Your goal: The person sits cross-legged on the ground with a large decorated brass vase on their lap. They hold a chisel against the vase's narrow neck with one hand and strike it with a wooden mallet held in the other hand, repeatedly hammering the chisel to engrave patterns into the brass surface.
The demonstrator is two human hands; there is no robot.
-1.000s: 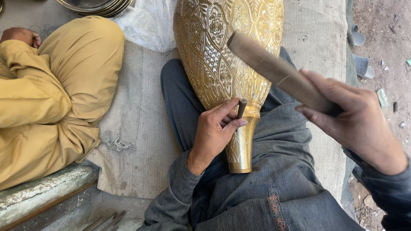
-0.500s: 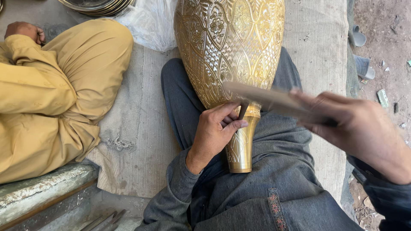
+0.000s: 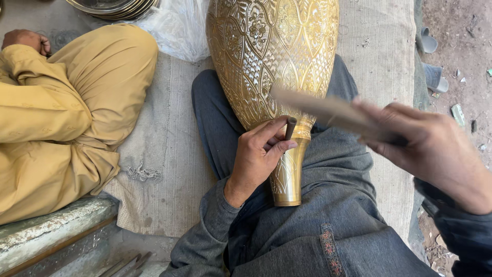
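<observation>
Brass vase lies centre frame across the lap; left hand pinches a punch, right hand grips a blurred wooden striker.

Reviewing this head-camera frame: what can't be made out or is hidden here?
- Brass vase: top cut off by the upper frame edge.
- Wooden mallet in the right hand: motion-blurred, so its shape and striking face are unclear.
- Punch in the left hand: tip hidden behind the fingers.
- Seated person in yellow: cut off by the left edge.
- Metal dishes: mostly out of frame.
</observation>
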